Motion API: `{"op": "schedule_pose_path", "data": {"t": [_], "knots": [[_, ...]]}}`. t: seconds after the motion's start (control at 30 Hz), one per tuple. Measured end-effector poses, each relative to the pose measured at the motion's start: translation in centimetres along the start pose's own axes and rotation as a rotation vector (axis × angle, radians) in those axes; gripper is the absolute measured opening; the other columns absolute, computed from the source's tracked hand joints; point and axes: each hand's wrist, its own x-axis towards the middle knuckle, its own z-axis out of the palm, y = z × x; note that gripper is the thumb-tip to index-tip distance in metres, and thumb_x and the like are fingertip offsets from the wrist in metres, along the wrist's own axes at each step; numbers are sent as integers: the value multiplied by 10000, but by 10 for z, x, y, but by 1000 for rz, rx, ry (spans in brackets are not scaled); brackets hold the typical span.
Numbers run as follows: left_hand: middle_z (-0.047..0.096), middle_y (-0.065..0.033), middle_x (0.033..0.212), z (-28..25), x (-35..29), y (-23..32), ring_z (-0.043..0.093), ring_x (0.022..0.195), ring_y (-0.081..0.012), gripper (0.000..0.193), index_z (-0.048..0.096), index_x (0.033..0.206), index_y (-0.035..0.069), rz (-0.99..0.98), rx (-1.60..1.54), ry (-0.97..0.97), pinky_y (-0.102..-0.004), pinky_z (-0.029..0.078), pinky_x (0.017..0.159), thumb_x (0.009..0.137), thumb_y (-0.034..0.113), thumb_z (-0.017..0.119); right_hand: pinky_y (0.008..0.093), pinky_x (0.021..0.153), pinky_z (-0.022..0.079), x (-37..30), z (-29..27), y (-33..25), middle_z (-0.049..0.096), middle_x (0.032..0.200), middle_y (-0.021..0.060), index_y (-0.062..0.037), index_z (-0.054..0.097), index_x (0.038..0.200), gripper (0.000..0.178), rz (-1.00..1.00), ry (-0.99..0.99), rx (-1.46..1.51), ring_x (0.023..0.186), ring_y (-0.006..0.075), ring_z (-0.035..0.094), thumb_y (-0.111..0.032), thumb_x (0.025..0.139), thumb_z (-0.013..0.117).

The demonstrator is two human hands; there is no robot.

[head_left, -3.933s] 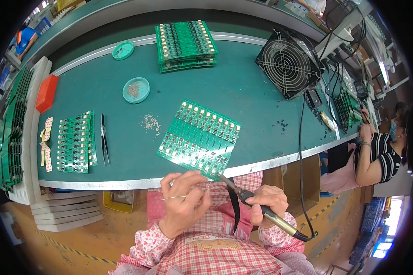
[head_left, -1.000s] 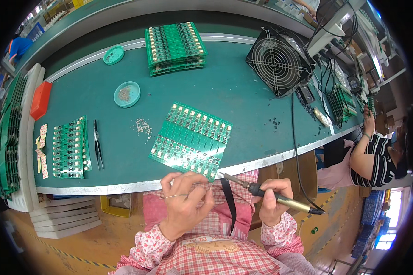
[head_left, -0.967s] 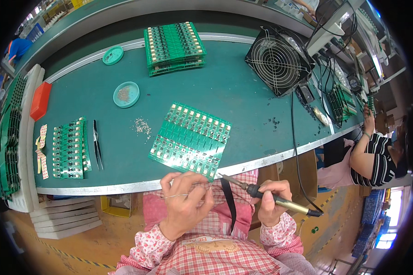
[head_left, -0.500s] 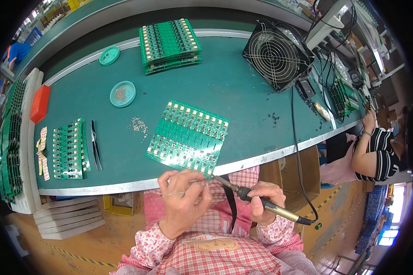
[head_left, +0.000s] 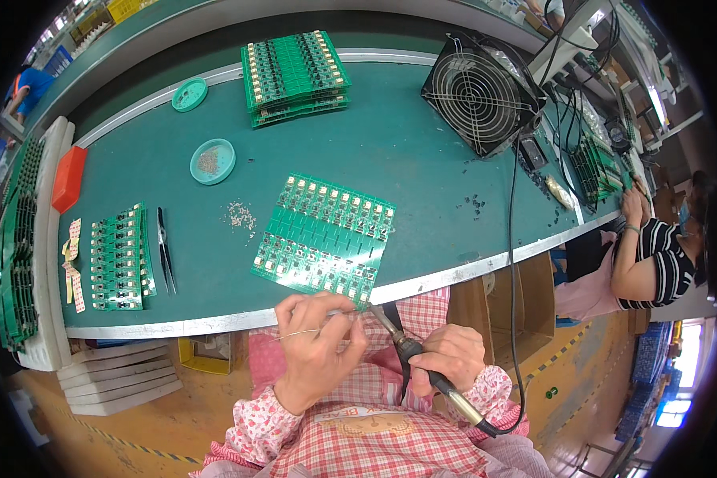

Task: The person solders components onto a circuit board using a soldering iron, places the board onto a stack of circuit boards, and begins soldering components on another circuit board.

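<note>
My right hand (head_left: 452, 358) is closed round the handle of a soldering iron (head_left: 410, 348), whose tip points up and left toward the near corner of a green circuit board (head_left: 324, 237). The board lies tilted on the green mat, with rows of small parts along two bands. At that same corner my left hand (head_left: 320, 344) pinches a thin strand of solder wire (head_left: 296, 334), which trails left past the fingers. My left fingertips are right by the board's near edge. Whether the iron's tip touches the board is too small to tell.
Tweezers (head_left: 166, 251) and more boards (head_left: 118, 259) lie left, near a red box (head_left: 69, 180). Two teal dishes (head_left: 213, 162) and loose small parts (head_left: 240, 217) sit beyond. Stacked boards (head_left: 295, 76) stand at the back, a black fan (head_left: 476, 95) right. A co-worker (head_left: 653, 259) sits far right.
My right hand has shifted slightly left and down, swinging the iron's handle to a steeper angle. My left hand and the board have barely moved. The co-worker's arms have shifted.
</note>
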Motion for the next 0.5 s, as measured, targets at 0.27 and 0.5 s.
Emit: {"op": "schedule_pose_path", "data": {"t": [0.27,0.5], "knots": [[628,-39,924,-2,0,0,581,877,-210,108,591,722,58,8,-8,-1,-391,372,843,691,24,688,297,480,489,-2,1,-1,577,586,43,-34,600,890,171,84,43,42,485,190,588,-51,738,675],[633,-40,927,-2,2,2,569,861,-205,135,564,698,65,1,-17,3,-383,365,848,720,41,696,262,445,474,-12,8,-4,596,554,60,7,569,879,95,390,408,215,444,154,591,-64,837,616]]}}
